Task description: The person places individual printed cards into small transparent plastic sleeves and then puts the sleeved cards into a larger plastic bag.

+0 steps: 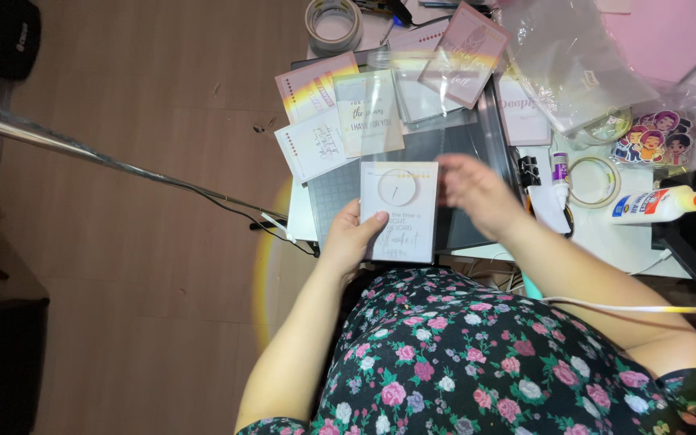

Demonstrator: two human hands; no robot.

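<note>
Head view: the left hand [350, 239] grasps a white card [399, 211] along its left edge, thumb lying over the lower face and fingers behind, so this grip is closed on the card. The card bears a round cut-out design near its top and dark lettering below, and it is held upright over the near edge of a dark gridded cutting mat [412, 181] on the counter [606, 234]. The right hand [477, 192] hangs just right of the card, blurred, fingers spread and loose; this grip is released and holds nothing, and whether a fingertip touches the card's right edge cannot be told. Beyond the card, further printed cards [340, 121] lie fanned across the far side of the mat, some in clear sleeves. Right of the card lie a black binder clip [530, 170], a small glue stick [559, 167], a ring of clear tape [594, 182] and a white glue bottle [658, 205] with an orange tip, lying on its side. A tape roll [333, 23] sits far beyond the card.
</note>
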